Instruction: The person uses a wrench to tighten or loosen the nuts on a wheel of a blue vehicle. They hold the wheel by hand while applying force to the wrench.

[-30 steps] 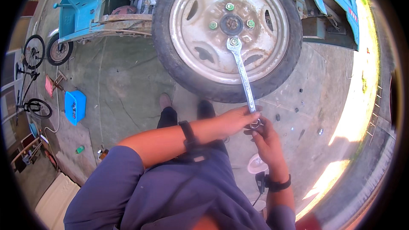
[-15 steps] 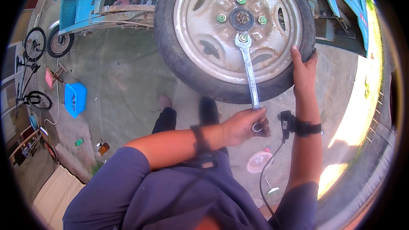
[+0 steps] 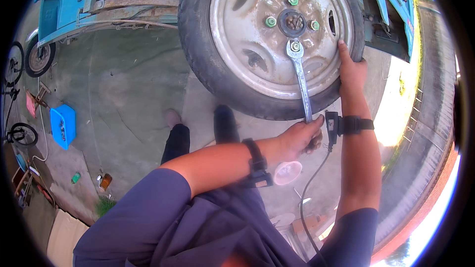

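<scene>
A wheel with a black tyre [image 3: 205, 64] and a rusty, dirty cream rim [image 3: 232, 34] stands in front of me. Several greenish nuts ring its hub [image 3: 293, 23]. On the lowest nut [image 3: 295, 46] sits the open jaw of a silver wrench [image 3: 302, 81], its shaft pointing down toward me. My left hand [image 3: 304, 138] is closed around the wrench's lower end, which the fingers hide. At the tyre's right side, my right hand [image 3: 353, 75] grips the edge, thumb on the front face and the other fingers around the tread, partly hidden.
Blue vehicle bodywork [image 3: 69, 5] and a rusty frame bar [image 3: 133, 10] lie behind the wheel. On the concrete at left are a blue basin [image 3: 63, 127], a green bottle [image 3: 75, 178] and bicycles [image 3: 22, 133]. A pink bowl [image 3: 287, 173] lies below my left hand. A cable [image 3: 303, 207] hangs from my right wrist.
The whole view has shifted, moving the floor objects leftward. The wrench stays on the lowest nut at nearly the same angle. Its lower ring end, visible before, is now covered by my left hand.
</scene>
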### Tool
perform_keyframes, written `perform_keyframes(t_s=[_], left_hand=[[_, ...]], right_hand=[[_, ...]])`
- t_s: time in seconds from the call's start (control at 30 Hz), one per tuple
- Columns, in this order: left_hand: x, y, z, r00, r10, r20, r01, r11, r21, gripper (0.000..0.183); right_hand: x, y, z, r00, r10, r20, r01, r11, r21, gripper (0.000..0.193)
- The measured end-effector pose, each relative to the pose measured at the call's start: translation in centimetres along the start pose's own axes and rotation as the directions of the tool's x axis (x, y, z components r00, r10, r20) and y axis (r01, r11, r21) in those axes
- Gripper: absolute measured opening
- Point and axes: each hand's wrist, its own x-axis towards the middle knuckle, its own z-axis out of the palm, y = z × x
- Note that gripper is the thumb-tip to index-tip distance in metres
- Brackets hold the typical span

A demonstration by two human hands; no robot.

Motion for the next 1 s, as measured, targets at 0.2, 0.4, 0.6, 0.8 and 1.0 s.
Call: perform_keyframes(t_s=[0.2,0.4,0.6,0.8,1.0], left_hand=[[-1.1,0.1,0.9,0.999,-0.013,-0.029,0.012,0.998,-0.058,0.051],[-2.7,0.3,0.8,0.999,-0.034,-0.005,0.033,0.998,-0.044,0.05],[-8.2,2.5,-0.1,0.991,-0.123,-0.061,0.122,0.992,-0.009,0.047],[-10.9,4.0,-2.3,0.994,-0.104,-0.039,0.107,0.99,0.092,0.043],[-10.0,3.2,-0.8,0.998,-0.031,-0.062,0.037,0.995,0.095,0.052]], right_hand=[[-0.3,-0.2,0.5,0.997,-0.014,-0.077,0.003,0.989,-0.147,0.106],[-0.5,0.2,0.4,0.995,0.017,-0.094,-0.031,0.989,-0.148,0.105],[-1.4,1.0,0.1,0.996,0.045,-0.074,-0.048,0.998,-0.032,0.104],[-2.2,1.9,0.5,0.988,0.071,-0.138,-0.086,0.991,-0.106,0.104],[-2.0,0.8,0.4,0.991,-0.005,-0.13,-0.011,0.992,-0.122,0.102]])
